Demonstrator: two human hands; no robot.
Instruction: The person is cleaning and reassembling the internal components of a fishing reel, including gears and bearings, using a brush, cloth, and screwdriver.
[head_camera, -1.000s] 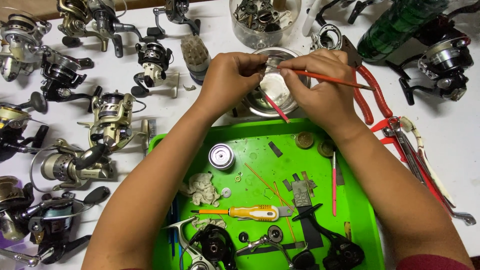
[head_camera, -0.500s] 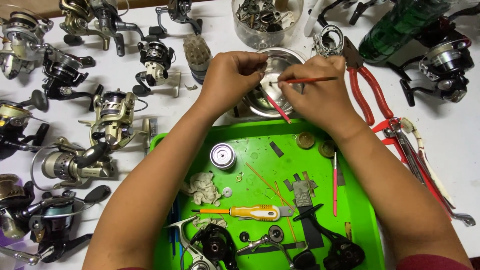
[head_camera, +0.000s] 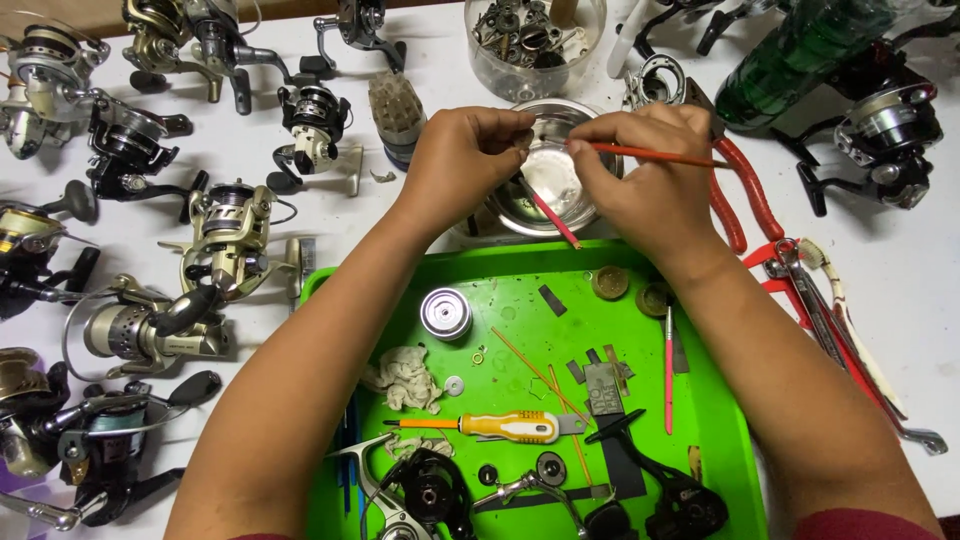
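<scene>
**Brush over steel bowl as both hands meet above it**

Brush (head_camera: 655, 155), thin and red-handled, is pinched in the fingers of the right hand (head_camera: 640, 185) and lies almost level, its long axis running left to right: the tip points toward the left hand (head_camera: 465, 160), the tail reaches out over the red-handled pliers (head_camera: 745, 190). The left hand is closed at the fingertips on something too small to make out, held at the left rim of the steel bowl (head_camera: 545, 175). The two hands are nearly touching, both directly above the bowl, which sits on the white worktop (head_camera: 900, 300) just beyond the far edge of the green tray (head_camera: 720, 420). A second red brush (head_camera: 548, 215) leans out of the bowl toward the tray, below and between the hands. The right hand is the one that carries the tool; the left is nearer the bowl's left rim. On the tray lie a yellow-handled screwdriver (head_camera: 505, 427), a small silver spool (head_camera: 446, 312), a crumpled rag (head_camera: 405, 378) and loose black reel parts. Spinning reels (head_camera: 230, 240) crowd the worktop to the left, and a clear tub of parts (head_camera: 535, 45) stands beyond the bowl.
</scene>
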